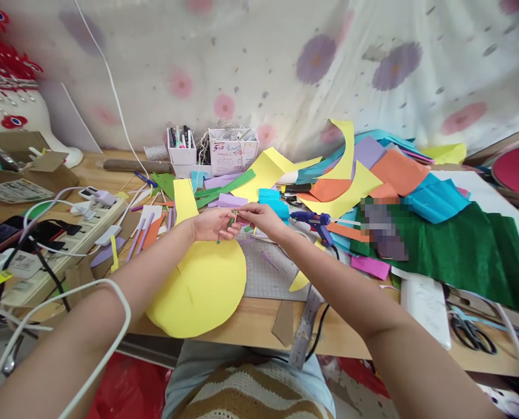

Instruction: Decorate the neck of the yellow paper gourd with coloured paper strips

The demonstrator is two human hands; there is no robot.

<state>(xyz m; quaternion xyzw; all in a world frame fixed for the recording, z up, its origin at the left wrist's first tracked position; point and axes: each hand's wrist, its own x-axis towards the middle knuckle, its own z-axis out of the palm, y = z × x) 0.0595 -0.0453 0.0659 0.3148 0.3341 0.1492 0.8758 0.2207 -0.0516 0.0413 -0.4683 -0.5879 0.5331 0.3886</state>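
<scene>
At the far edge of the yellow disc (200,291), already cut round, the left hand (215,224), grip curled nearly closed, and the right hand (261,217), pinching, share a small green piece (233,219), seemingly not yet attached.

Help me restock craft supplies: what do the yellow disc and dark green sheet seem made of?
Yellow disc: matte card or felt, probably; no glare, clean edge. Dark green sheet: perhaps crepe paper or fabric, faintly sheeny; soft folds.
</scene>
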